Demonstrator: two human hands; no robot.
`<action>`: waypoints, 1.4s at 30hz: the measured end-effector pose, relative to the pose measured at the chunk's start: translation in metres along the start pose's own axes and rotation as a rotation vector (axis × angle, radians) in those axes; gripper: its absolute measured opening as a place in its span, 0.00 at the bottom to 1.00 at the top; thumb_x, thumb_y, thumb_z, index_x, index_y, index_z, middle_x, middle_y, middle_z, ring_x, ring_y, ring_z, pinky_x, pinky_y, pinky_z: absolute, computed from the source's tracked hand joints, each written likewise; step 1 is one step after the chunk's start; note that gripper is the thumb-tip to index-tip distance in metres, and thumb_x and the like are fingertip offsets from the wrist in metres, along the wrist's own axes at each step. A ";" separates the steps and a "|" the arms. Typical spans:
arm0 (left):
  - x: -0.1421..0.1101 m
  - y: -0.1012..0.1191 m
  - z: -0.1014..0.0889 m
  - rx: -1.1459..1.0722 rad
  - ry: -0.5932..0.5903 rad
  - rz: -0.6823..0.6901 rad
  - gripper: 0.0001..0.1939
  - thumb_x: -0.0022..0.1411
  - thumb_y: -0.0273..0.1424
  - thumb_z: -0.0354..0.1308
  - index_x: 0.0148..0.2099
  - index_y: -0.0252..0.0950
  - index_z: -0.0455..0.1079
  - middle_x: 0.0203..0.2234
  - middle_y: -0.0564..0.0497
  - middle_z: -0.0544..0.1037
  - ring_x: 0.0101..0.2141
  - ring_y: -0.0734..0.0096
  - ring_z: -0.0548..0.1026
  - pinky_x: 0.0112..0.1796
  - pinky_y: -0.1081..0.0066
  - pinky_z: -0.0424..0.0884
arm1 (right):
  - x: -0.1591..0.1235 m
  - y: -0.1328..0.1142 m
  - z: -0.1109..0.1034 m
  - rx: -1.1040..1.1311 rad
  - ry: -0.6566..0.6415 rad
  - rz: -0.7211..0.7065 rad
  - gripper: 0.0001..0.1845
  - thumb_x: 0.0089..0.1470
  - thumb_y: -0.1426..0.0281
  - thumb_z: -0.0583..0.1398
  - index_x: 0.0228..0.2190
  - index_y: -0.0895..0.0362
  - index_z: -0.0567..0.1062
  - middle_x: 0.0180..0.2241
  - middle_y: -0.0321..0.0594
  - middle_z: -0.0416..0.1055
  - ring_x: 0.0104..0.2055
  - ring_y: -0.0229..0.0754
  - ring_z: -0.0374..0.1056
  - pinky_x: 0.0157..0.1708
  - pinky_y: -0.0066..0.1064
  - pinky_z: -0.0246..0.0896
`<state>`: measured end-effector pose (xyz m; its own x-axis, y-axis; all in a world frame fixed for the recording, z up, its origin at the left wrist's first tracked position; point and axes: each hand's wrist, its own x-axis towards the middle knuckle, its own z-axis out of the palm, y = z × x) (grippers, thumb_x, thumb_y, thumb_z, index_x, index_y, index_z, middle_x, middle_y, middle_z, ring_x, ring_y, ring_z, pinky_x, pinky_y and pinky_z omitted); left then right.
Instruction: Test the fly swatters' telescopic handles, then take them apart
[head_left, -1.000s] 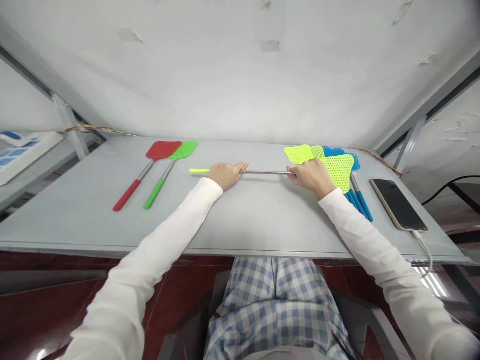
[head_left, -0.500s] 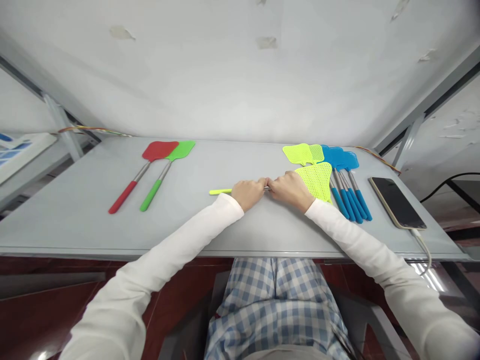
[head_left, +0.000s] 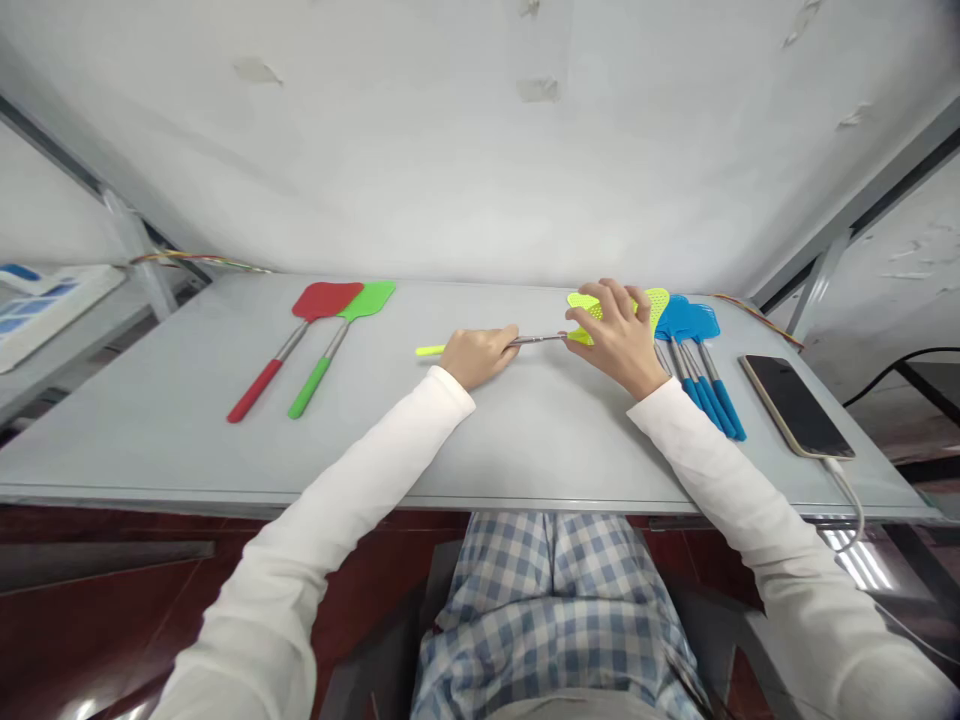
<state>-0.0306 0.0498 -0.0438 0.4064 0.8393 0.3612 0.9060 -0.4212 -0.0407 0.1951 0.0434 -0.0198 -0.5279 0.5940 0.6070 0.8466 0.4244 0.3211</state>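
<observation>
A yellow fly swatter with a telescopic metal rod (head_left: 541,339) lies crosswise in front of me, its yellow grip end pointing left. My left hand (head_left: 480,357) is closed around it where grip and rod meet. My right hand (head_left: 619,340) has its fingers curled over the swatter's perforated yellow head (head_left: 656,303), with the thumb by the neck. These fingers hide part of the head. Other yellow swatters seen earlier at this spot are mostly covered now. Just right of that hand, several blue fly swatters (head_left: 694,318) lie overlapping, handles toward me.
On the left of the grey table (head_left: 360,450) lie a red fly swatter (head_left: 326,299) and a green fly swatter (head_left: 373,298). A phone (head_left: 796,405) with a white cable rests near the right edge. The white wall (head_left: 450,150) rises behind the table.
My hands have moved apart and slightly away from me. The right hand went from the rod to the yellow head, and more metal rod shows between the hands.
</observation>
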 end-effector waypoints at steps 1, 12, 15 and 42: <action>0.000 -0.002 -0.001 -0.006 0.024 0.027 0.17 0.66 0.36 0.44 0.39 0.38 0.73 0.28 0.46 0.80 0.28 0.65 0.75 0.24 0.70 0.53 | 0.000 0.002 0.000 -0.014 0.005 0.023 0.10 0.54 0.68 0.57 0.39 0.53 0.73 0.50 0.47 0.68 0.55 0.54 0.57 0.53 0.47 0.41; -0.002 -0.028 0.001 0.049 -0.109 0.034 0.15 0.64 0.38 0.46 0.37 0.38 0.73 0.25 0.46 0.79 0.26 0.64 0.74 0.25 0.71 0.55 | -0.006 0.022 0.025 -0.014 -0.039 -0.092 0.11 0.56 0.65 0.54 0.28 0.56 0.73 0.30 0.43 0.66 0.34 0.44 0.54 0.35 0.37 0.42; -0.004 -0.027 0.004 0.055 -0.106 0.017 0.17 0.65 0.38 0.44 0.39 0.38 0.73 0.25 0.45 0.79 0.25 0.63 0.75 0.26 0.70 0.57 | -0.006 0.019 0.025 0.026 -0.012 -0.151 0.10 0.55 0.66 0.56 0.25 0.56 0.73 0.26 0.41 0.63 0.31 0.42 0.50 0.32 0.36 0.38; -0.011 0.005 0.007 -0.020 -0.074 -0.028 0.19 0.67 0.43 0.44 0.39 0.38 0.71 0.24 0.46 0.78 0.26 0.62 0.76 0.25 0.70 0.57 | -0.004 -0.013 0.014 0.062 0.044 -0.170 0.14 0.57 0.72 0.55 0.21 0.55 0.73 0.21 0.38 0.64 0.30 0.40 0.48 0.31 0.37 0.30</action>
<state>-0.0292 0.0411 -0.0546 0.3892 0.8735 0.2923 0.9149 -0.4034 -0.0128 0.1853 0.0451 -0.0364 -0.6584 0.4803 0.5795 0.7391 0.5580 0.3773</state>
